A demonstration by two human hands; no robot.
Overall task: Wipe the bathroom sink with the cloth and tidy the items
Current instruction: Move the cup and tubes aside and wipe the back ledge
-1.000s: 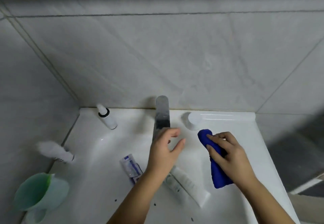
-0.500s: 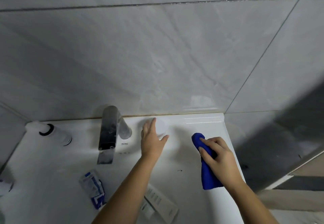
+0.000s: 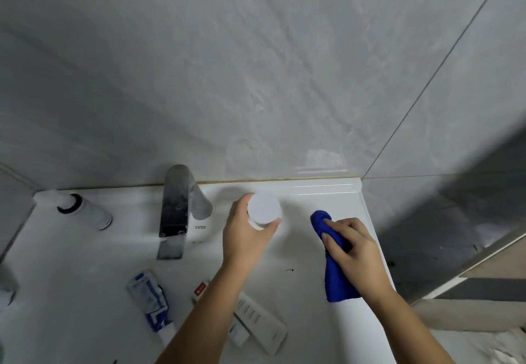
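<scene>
Gripping a white jar (image 3: 264,209) from the side, the left hand (image 3: 244,238) sits just right of the tap (image 3: 175,207). The right hand (image 3: 355,252) clutches the blue cloth (image 3: 336,281), pressed on the sink (image 3: 301,252) ledge. Tubes (image 3: 150,298) lie by the left forearm.

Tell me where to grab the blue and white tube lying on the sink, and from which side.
Pinch the blue and white tube across its middle, from above, fingers on its two long edges. It lies flat on the sink, cap end nearest the person; its left side is open, the left forearm crosses on its right.
</scene>
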